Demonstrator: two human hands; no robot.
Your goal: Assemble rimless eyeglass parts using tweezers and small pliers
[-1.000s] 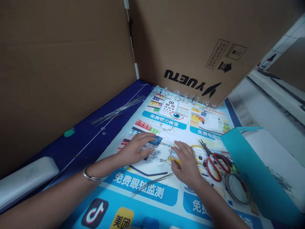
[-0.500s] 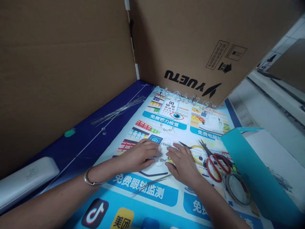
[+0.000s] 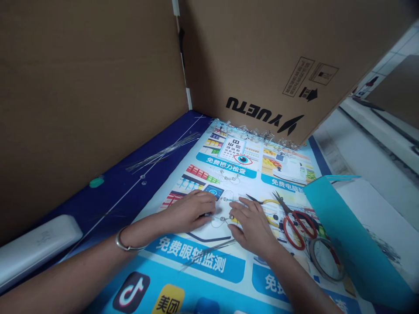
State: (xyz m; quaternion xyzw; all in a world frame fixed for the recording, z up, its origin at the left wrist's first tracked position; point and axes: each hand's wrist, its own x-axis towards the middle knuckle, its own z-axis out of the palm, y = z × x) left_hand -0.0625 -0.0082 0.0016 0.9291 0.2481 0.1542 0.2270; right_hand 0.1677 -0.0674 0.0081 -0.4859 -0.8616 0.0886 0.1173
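Observation:
A thin beaded wire point(image 3: 223, 219) with clear beads and curled ends lies on the printed sheet between my hands. My left hand point(image 3: 193, 211) is closed at its left end, thumb and fingers curled by the wire; the exact grip is partly hidden. My right hand point(image 3: 252, 220) rests at the right side, thumb and fingers apart, fingertips on the sheet by the beads. Just beyond the hands is another wire piece with beads point(image 3: 225, 199), and farther off a beaded wire loop point(image 3: 231, 176). Cut straight wires point(image 3: 209, 249) lie nearer to me.
To the right are red-handled scissors point(image 3: 299, 224), yellow-handled pliers point(image 3: 270, 202), a roll of tape point(image 3: 327, 259) and a teal box point(image 3: 347, 235) holding wire pieces. Wire bundles point(image 3: 163, 152) and a white case point(image 3: 39, 248) lie left. Cardboard walls point(image 3: 262, 52) stand behind several beaded pieces point(image 3: 258, 131).
My left hand has shifted slightly left, and the gap between the hands shows a little more of the beaded wire. My right hand has barely moved.

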